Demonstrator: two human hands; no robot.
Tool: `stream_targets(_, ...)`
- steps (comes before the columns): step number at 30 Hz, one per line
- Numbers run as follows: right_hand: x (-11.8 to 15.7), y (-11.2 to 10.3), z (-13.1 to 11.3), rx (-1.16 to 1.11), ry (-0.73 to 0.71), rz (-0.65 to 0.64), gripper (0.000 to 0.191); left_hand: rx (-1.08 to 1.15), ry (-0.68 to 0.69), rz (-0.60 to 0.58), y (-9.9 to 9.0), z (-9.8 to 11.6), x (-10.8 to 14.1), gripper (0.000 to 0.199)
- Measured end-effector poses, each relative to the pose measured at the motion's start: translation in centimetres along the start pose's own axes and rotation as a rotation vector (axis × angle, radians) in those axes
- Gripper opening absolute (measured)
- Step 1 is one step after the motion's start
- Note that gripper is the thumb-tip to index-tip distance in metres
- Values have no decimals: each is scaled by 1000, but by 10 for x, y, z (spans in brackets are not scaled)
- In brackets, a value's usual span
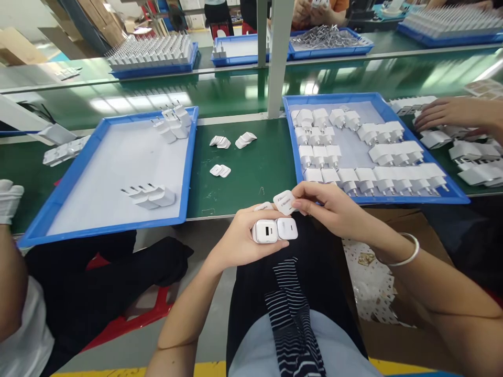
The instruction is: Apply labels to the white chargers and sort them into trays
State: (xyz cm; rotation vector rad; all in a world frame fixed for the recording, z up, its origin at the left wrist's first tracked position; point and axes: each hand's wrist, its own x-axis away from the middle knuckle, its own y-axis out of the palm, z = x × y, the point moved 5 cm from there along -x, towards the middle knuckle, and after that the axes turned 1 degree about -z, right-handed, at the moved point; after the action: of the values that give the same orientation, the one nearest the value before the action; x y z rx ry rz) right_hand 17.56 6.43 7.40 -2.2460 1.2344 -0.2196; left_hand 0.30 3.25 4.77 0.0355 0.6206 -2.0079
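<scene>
Over my lap, my left hand (pixel 244 236) is wrapped around two white USB chargers (pixel 266 231), side by side, their port faces toward me. One shows a dark USB slot, the other a small narrow slot. Between thumb and fingertips, my right hand (pixel 324 208) pinches a white rounded-square cap (pixel 283 202) with faint print, just above the chargers. Part of another white printed piece shows behind my left fingers. On the green bench beyond lie small stacks of similar white caps (pixel 220 170).
A blue tray (pixel 189 173) at left holds several white plug chargers (pixel 151 196). Another blue tray (pixel 458 198) at right holds rows of them. A co-worker's hand (pixel 451 115) touches chargers at far right; a gloved hand (pixel 10 201) is at far left. A metal post (pixel 279 68) rises ahead.
</scene>
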Motion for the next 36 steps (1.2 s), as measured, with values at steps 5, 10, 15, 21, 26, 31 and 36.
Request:
stream_targets(5, -7, -2, 0, 83, -11, -140, 17, 39, -4, -76, 1, 2, 0, 33)
stream_targets(10, -12, -4, -3, 143, -60, -269, 21, 18, -18, -59, 2, 3, -3, 32)
stream_targets(15, -11, -5, 7, -47, 14, -64, 18, -14, 6, 33, 1, 1, -6, 31)
stream_targets(21, -2, -24, 24, -219, 97, 277, 13, -22, -7, 44, 1, -5, -7, 34)
stream_targets(26, 10, -20, 3, -311, 89, 208, 18, -45, -16, 63, 3, -7, -10, 33)
stream_targets(31, 9, -2, -10, -441, 120, -16, 14, -37, -13, 47, 7, -3, -15, 23)
stream_targets(36, -1, 9, -4, -564, 220, -173, 15, -24, 51, 37, 7, 4, -18, 10)
